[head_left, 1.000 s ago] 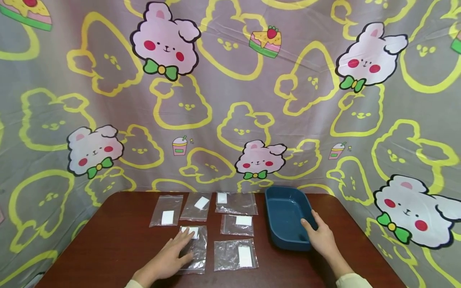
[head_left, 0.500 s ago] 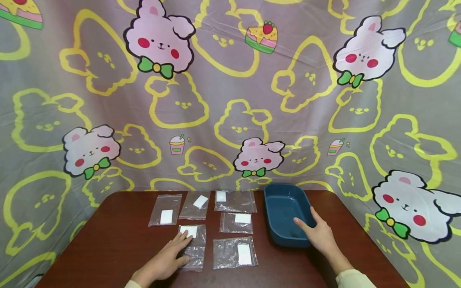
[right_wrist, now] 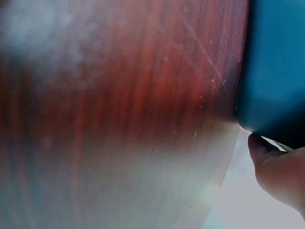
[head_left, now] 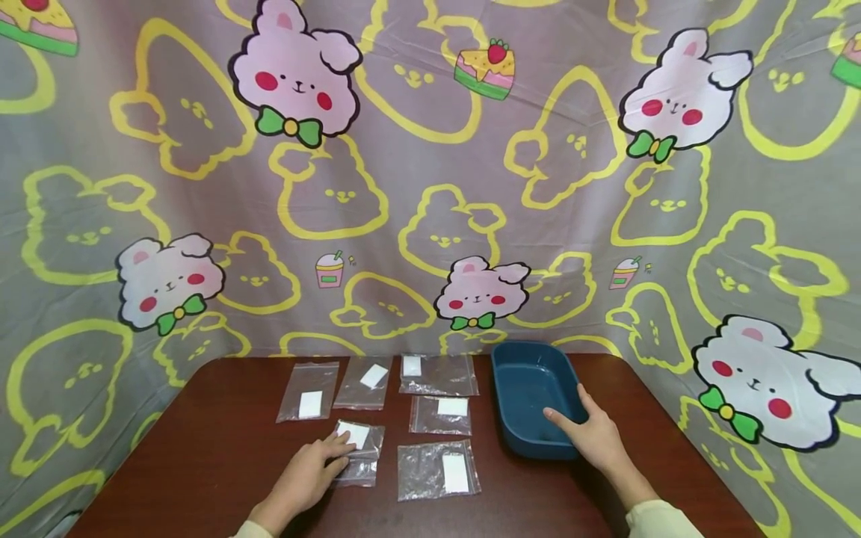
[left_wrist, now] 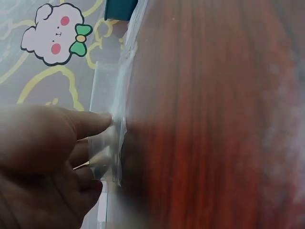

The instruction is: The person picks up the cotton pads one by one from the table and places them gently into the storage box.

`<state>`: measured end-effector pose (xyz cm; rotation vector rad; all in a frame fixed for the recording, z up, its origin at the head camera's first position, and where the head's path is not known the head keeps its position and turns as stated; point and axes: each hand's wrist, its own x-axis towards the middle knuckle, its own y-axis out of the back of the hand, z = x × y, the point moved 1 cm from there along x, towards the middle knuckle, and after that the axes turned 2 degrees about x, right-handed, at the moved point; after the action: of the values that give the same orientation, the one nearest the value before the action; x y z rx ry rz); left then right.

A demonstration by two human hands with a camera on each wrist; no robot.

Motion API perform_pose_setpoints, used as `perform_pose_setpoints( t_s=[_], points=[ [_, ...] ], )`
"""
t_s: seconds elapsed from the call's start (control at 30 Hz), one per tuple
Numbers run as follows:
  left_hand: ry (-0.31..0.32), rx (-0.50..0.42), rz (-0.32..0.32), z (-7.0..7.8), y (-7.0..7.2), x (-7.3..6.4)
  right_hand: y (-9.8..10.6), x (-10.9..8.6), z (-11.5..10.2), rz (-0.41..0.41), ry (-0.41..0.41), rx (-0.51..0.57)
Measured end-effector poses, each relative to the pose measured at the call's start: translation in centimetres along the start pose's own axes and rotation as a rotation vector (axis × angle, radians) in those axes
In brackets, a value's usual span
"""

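Observation:
My left hand (head_left: 306, 471) lies over a clear zip-lock bag (head_left: 363, 471) with a white label at its top. Its fingertips touch the label and its thumb is on the lower part, so the bag bends between them. In the left wrist view, the thumb of the left hand (left_wrist: 43, 148) presses the bag's plastic (left_wrist: 106, 95), the other fingers behind it. At the right, my right hand (head_left: 599, 433) grips the near right rim of a dark blue tray (head_left: 534, 448), thumb over the edge. The right wrist view shows the right hand (right_wrist: 281, 179) against the tray's wall (right_wrist: 276, 62).
Several other clear bags with white labels lie flat: a far-left bag (head_left: 289, 396), a far-middle bag (head_left: 444, 381) and a near-right bag (head_left: 420, 474) among them. The brown table (head_left: 195, 448) meets a patterned curtain (head_left: 377, 179) at the back and sides.
My left fingers have curled more, and the bag under them has bunched up, its near edge drawn away from me. The right hand keeps its hold on the tray.

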<state>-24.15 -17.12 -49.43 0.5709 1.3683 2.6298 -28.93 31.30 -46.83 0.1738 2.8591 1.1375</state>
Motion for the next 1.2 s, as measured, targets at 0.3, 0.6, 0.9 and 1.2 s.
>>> perform_pose_setpoints(
  t_s=[0.3,0.6,0.9,1.2],
  points=[
    [0.01,-0.019,-0.009,-0.1,-0.4,0.5,0.3,0.0,0.6,-0.054,0.027,-0.038],
    [0.078,-0.04,0.018,-0.1,-0.7,0.8,0.5,0.0,0.9,-0.091,0.032,-0.047],
    [0.13,-0.08,0.19,1.0,0.4,1.7,0.7,0.2,0.9,-0.108,0.046,-0.043],
    [0.182,-0.26,0.313,2.9,1.4,3.2,0.5,0.0,1.1,-0.132,0.064,-0.041]
  ],
)
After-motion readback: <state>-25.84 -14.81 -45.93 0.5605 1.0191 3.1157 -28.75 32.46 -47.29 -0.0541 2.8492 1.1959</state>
